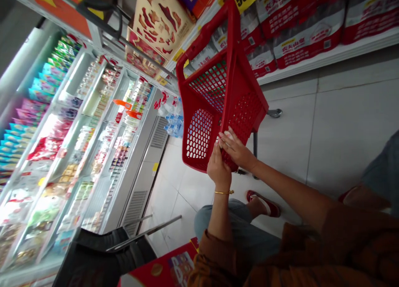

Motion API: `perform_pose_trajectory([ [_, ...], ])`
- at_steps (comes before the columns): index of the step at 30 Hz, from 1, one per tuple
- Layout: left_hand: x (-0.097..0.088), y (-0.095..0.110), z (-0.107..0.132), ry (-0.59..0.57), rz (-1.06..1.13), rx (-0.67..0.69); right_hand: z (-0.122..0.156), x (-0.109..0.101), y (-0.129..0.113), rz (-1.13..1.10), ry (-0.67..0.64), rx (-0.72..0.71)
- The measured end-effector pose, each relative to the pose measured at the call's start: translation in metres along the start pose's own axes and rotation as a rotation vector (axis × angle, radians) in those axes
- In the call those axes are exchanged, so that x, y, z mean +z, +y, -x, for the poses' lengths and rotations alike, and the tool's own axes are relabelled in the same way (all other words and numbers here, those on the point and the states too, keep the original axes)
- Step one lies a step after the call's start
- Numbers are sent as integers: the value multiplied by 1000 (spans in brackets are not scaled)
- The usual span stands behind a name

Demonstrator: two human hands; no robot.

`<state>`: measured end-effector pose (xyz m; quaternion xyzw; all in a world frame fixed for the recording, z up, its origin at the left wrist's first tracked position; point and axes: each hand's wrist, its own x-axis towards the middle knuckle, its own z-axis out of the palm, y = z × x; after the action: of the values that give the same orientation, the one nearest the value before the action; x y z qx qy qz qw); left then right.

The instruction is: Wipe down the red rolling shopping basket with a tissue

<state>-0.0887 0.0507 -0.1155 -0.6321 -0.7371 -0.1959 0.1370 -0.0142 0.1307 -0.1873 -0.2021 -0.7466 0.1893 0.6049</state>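
Observation:
The view is strongly tilted. A red plastic shopping basket (215, 100) with perforated walls and a tall red handle (215, 27) hangs in front of me. My left hand (219, 166), with a gold bangle (223, 192) on the wrist, grips the basket's lower corner. My right hand (236, 149) lies next to it, its fingers pressed against the basket's perforated wall. An orange-brown sleeve (311, 253) covers my upper arm. The basket's contents cannot be made out through the holes.
A refrigerated display case (84, 133) full of packaged goods runs along one side. Shelves hold shrink-wrapped packs of bottled water (302, 37) on the other. Tiled floor (343, 133) lies between them. Below me are a black seat-like object (102, 253) and a red printed box (162, 266).

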Motion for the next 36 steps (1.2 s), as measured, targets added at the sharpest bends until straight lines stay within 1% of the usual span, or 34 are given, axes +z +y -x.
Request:
perform_pose_trajectory([
  [3,0,-7,1,10,5,-7,-4,-3,5,59,-53,-70],
  [6,0,-14,3,6,11,1,-6,-3,13,132,-58,-103],
  [11,-3,-19,4,-1,52,58,-8,-6,26,155,-64,-96],
  [14,-6,-20,4,-10,77,82,-7,-7,28,122,-89,-62],
  [16,-8,-21,4,-24,85,90,-5,-6,28,116,-76,-28],
  [19,-11,-23,7,-31,100,97,-3,-2,24,138,-15,35],
  [22,-13,-27,11,-12,115,97,-3,1,10,111,35,53],
  [24,-13,-28,14,-1,117,95,-4,3,-5,51,34,2],
  [26,-14,-27,16,10,110,67,-6,4,-21,-4,-6,-69],
  [29,-17,-24,18,11,90,-39,-8,7,-37,-27,-48,-135],
  [31,-18,-22,20,-5,92,-94,-9,8,-39,-24,-48,-148],
  [32,-19,-22,21,-14,101,-98,-8,8,-38,-22,-51,-152],
  [34,-20,-23,23,-15,124,-67,-7,7,-30,-11,-68,-166],
  [36,-20,-24,24,-2,140,-6,-6,5,-21,24,-91,-189],
])
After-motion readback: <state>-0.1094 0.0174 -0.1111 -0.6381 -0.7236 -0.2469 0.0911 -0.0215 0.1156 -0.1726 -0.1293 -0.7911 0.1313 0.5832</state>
